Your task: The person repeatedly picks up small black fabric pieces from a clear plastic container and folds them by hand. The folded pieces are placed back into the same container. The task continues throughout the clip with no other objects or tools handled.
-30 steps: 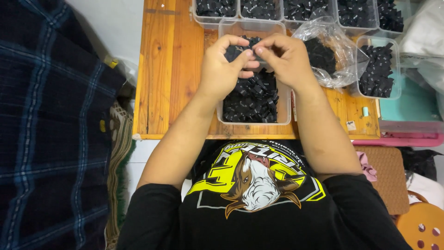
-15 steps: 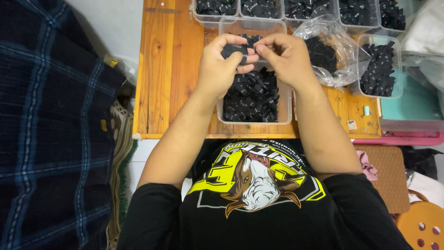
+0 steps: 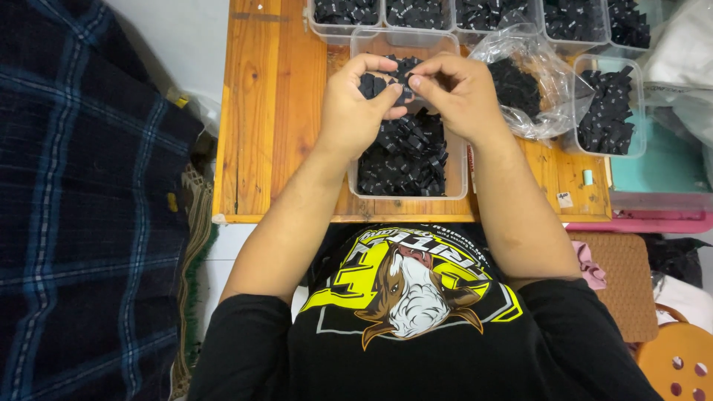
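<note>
A wooden table point(image 3: 267, 111) is seen at centre. At twelve o'clock a row of clear tubs point(image 3: 475, 15) filled with black pieces is set along its far edge. A clear plastic bag point(image 3: 531, 82) and another clear tub point(image 3: 609, 108) are placed at two o'clock. A dark plaid cloth point(image 3: 82, 223) is spread at nine o'clock. An orange stool point(image 3: 679, 364) is seen at five o'clock.

Bare wooden table point(image 3: 264, 111) left of the clear tub point(image 3: 407, 189) lies open; containers point(image 3: 475, 15) crowd the far edge
</note>
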